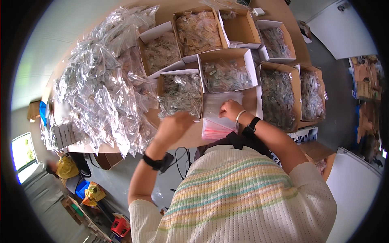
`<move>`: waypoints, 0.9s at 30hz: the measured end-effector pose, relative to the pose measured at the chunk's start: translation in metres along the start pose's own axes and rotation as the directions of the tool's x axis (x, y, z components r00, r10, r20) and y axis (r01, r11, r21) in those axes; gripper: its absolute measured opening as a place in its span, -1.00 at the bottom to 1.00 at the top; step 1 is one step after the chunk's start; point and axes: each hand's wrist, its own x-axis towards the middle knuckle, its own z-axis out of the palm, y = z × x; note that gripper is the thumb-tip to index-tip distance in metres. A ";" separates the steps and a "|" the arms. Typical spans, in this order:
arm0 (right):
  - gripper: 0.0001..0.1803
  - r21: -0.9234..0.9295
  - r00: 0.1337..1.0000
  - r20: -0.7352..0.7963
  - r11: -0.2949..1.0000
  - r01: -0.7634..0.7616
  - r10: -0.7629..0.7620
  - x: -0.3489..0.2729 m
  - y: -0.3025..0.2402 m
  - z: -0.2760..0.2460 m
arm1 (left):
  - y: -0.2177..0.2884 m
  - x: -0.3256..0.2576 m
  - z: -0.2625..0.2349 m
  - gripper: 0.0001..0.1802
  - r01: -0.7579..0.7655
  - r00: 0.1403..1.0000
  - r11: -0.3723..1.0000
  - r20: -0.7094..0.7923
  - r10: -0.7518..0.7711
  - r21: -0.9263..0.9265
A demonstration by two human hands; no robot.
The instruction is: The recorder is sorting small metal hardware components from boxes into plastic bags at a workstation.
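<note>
Brown wooden table (174, 139) carried open cardboard boxes of bagged small parts (227, 73) and a heap of clear plastic zip bags (101, 89). Right hand (230, 110) pinched the top bag of a pink-edged stack of flat clear bags (216, 127) at the table's near edge. Left hand (174, 125) hovered blurred beside that stack, grip unreadable.

Bright, even daylight, strong fisheye view.
Glare on the heap of clear bags (97, 81); left hand (174, 125) motion-blurred; edges bend into black.

right hand (229, 109) on bag stack (216, 128), boxes (279, 95)
</note>
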 end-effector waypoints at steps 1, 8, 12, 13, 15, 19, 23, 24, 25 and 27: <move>-0.77 0.149 0.995 0.091 0.988 -0.041 0.027 0.002 0.003 -0.008 | 0.009 0.006 0.019 -0.69 -0.111 0.992 0.993 0.059 0.109 0.033; -0.68 0.504 0.875 0.481 0.834 -0.224 -0.056 0.005 -0.012 -0.080 | 0.038 0.055 0.068 -0.53 -0.402 0.891 0.874 -0.104 0.442 0.272; -0.63 0.511 0.909 0.416 0.830 -0.224 -0.010 0.000 -0.019 -0.098 | 0.039 0.069 0.058 -0.61 -0.478 0.838 0.868 -0.226 0.497 0.134; -0.63 0.518 0.939 0.342 0.829 -0.212 0.027 -0.004 -0.019 -0.098 | 0.041 0.071 0.056 -0.61 -0.501 0.826 0.856 -0.225 0.517 0.125; -0.66 0.513 0.975 0.212 0.841 -0.172 0.070 -0.020 -0.025 -0.099 | 0.041 0.069 0.051 -0.68 -0.255 0.956 0.966 -0.158 0.247 -0.033; -0.74 0.532 0.938 -0.280 0.846 -0.025 0.203 -0.058 -0.050 -0.108 | 0.042 0.069 0.058 -0.83 0.055 0.968 0.960 -0.223 -0.119 -0.274; -0.69 0.370 0.872 -0.472 0.927 0.064 0.129 -0.065 -0.061 -0.090 | 0.051 0.078 0.064 -0.88 0.160 0.927 0.969 -0.308 -0.213 -0.189; -0.65 0.387 0.924 -0.370 0.921 0.053 0.102 -0.063 -0.067 -0.088 | 0.056 0.079 0.064 -0.85 0.179 0.934 0.963 -0.274 -0.231 -0.203; -0.62 0.403 0.962 -0.263 0.914 0.042 0.072 -0.059 -0.072 -0.087 | 0.058 0.080 0.064 -0.81 0.199 0.938 0.956 -0.239 -0.250 -0.215; -0.67 0.423 0.960 -0.273 0.904 0.055 0.069 -0.052 -0.074 -0.087 | 0.059 0.082 0.062 -0.81 0.112 0.952 0.964 -0.253 -0.175 -0.243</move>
